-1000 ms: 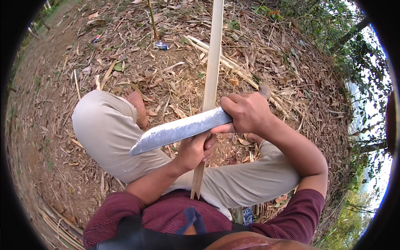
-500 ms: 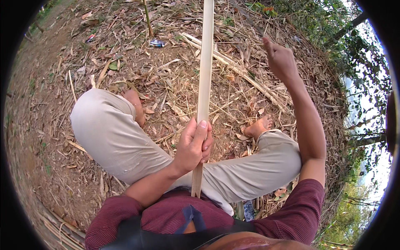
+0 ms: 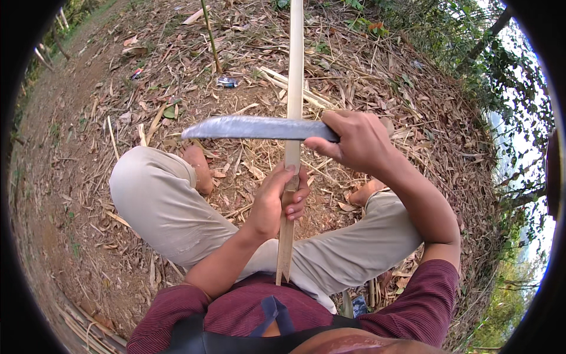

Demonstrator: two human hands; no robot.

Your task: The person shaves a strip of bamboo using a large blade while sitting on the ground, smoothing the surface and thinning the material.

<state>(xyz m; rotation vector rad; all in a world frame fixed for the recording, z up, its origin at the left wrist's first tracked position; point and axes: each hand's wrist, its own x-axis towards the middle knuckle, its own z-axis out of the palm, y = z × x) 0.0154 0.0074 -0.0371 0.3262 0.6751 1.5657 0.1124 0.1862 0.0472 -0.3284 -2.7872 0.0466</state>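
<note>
A long, pale bamboo strip runs from my waist up past the top of the head view. My left hand is closed around its lower part, thumb along the front, fingers wrapping round the right edge. In my right hand is a machete, its grip mostly hidden by the fingers. The broad grey blade points left and lies crosswise over the strip, just above my left hand. Whether the edge touches the strip, I cannot tell.
My bent legs and bare feet frame ground strewn with dry leaves and shavings. Split bamboo pieces lie beyond the strip, near a crumpled blue-silver packet and a thin upright stem. Tied strips rest at lower left.
My right hand has come down and left from the upper right, bringing the machete blade into view across the strip. My left hand keeps hold of the strip at nearly the same spot.
</note>
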